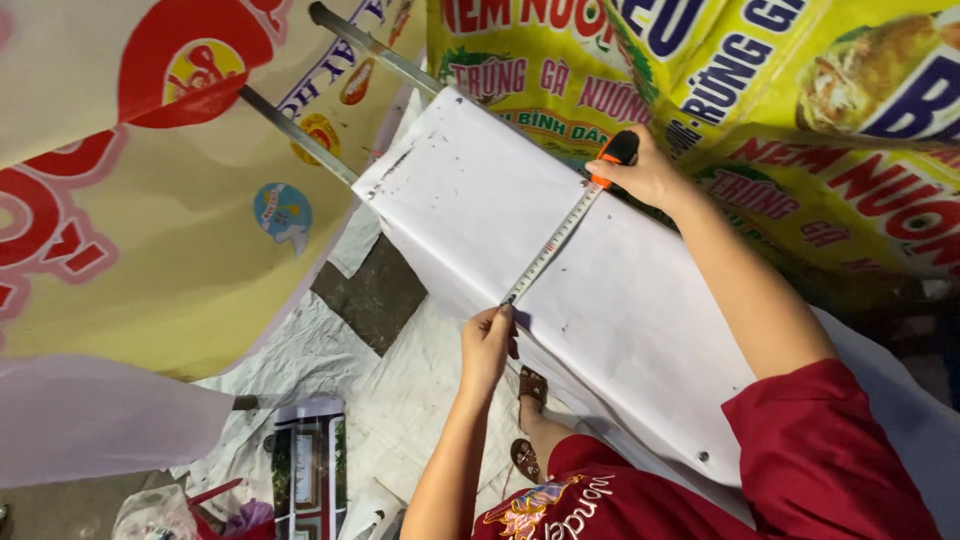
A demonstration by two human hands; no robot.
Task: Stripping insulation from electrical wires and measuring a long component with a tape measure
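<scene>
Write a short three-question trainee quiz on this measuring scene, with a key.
1. True or false: the tape measure is stretched across the white sheet between the two hands.
2. Which hand holds the orange and black tape case? A) left hand B) right hand C) neither
3. Fill in: the left hand pins the tape's free end at the sheet's near ____.

Key:
1. True; the blade runs diagonally from the right hand down to the left hand.
2. B; the right hand grips the case at the sheet's far edge, beside the yellow printed banner.
3. Edge; the fingers press the tape's tip there.
</scene>
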